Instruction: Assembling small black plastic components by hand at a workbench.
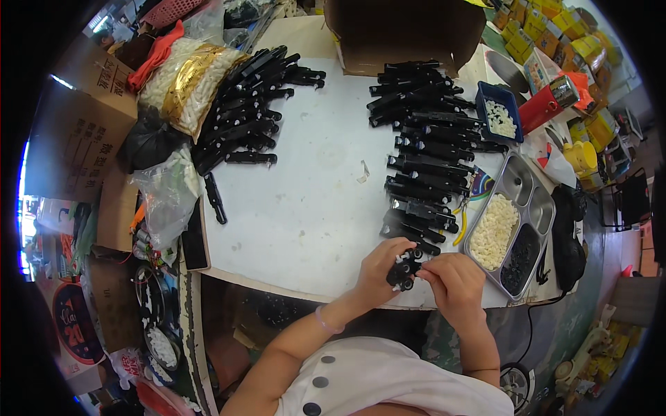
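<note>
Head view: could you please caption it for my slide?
Both hands, left hand and right hand, hold a black part beside a steel tray.

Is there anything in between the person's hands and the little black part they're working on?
No. Both the left hand and the right hand already touch the small black part, with fingers wrapped on each side of it at the near edge of the white table. Nothing visible sits between them.
</note>
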The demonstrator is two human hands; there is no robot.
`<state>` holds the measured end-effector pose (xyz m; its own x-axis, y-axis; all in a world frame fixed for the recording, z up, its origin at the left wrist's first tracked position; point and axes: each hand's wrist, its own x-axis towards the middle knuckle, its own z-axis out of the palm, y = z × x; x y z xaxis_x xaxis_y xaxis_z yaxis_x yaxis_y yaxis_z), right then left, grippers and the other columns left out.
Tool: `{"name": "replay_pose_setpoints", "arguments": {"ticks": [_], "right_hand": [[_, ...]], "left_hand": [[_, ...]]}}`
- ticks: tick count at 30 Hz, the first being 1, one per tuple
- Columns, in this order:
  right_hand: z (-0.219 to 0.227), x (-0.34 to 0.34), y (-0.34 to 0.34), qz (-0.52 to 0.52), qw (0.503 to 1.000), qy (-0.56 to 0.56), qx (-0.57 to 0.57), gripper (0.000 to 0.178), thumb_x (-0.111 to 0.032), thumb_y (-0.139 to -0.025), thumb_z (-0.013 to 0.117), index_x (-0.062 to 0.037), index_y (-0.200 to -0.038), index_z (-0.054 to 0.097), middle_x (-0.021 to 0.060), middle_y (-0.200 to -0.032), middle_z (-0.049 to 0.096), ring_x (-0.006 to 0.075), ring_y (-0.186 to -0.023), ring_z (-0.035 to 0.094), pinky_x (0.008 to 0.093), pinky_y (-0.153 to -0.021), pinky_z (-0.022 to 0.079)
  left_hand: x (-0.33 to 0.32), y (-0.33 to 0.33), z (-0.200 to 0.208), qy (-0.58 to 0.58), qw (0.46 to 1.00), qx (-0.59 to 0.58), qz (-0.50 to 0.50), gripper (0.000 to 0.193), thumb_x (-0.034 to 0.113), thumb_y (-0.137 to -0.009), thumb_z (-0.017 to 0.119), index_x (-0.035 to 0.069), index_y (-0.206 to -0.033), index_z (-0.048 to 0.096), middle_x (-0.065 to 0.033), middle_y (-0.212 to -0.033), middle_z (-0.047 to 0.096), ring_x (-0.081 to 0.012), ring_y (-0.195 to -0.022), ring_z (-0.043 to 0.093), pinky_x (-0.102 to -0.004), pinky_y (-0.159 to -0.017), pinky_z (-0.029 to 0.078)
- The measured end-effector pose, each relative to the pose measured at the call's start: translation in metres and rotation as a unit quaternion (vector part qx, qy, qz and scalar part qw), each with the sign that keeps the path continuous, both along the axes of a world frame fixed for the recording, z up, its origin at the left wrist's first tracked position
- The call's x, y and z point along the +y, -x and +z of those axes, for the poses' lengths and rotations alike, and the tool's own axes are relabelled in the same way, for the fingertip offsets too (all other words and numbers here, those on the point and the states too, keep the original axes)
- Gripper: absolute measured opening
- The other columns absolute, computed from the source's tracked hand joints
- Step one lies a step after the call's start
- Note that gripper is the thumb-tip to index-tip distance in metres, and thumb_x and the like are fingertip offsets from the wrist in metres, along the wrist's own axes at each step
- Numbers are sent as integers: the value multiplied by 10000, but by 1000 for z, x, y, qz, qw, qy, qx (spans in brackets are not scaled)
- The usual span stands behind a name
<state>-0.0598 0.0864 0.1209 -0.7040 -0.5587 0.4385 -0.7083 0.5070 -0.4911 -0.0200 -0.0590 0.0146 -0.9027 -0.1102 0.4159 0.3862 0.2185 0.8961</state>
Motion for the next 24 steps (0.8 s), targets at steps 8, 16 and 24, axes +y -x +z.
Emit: {"name": "replay_pose_setpoints", "arguments": {"ticks": [8, 16, 24], "right_hand": [[9, 14, 1, 57, 994, -88, 9, 181, -25, -696, 705, -31, -852, 614, 89, -816, 628, 259, -764, 621, 354, -654, 496], [35, -10, -9, 85, 938, -316, 119, 103, -97, -660, 607, -57, -705, 524, 51, -724, 458, 205, -696, 471, 316, -603, 379], [22, 16, 22, 48, 990, -136, 14, 71, -118, -729, 660, -76, -726, 603, 60, -695, 530, 233, -733, 538, 339, -605, 417]], "left_hand": [[0, -2, -1, 6, 1000, 4, -12, 510, 143, -729, 746, 44, -1188, 546, -163, -1106, 587, -345, -931, 613, -390, -765, 510], [3, -5, -13, 17, 998, 47, 26, 462, 90, -720, 714, 0, -1141, 547, -174, -1057, 604, -342, -901, 619, -384, -775, 513], [-1, -3, -17, 36, 998, 51, -11, 690, 34, -794, 703, 128, -1374, 340, -203, -1142, 541, -324, -960, 586, -379, -810, 491]]}}
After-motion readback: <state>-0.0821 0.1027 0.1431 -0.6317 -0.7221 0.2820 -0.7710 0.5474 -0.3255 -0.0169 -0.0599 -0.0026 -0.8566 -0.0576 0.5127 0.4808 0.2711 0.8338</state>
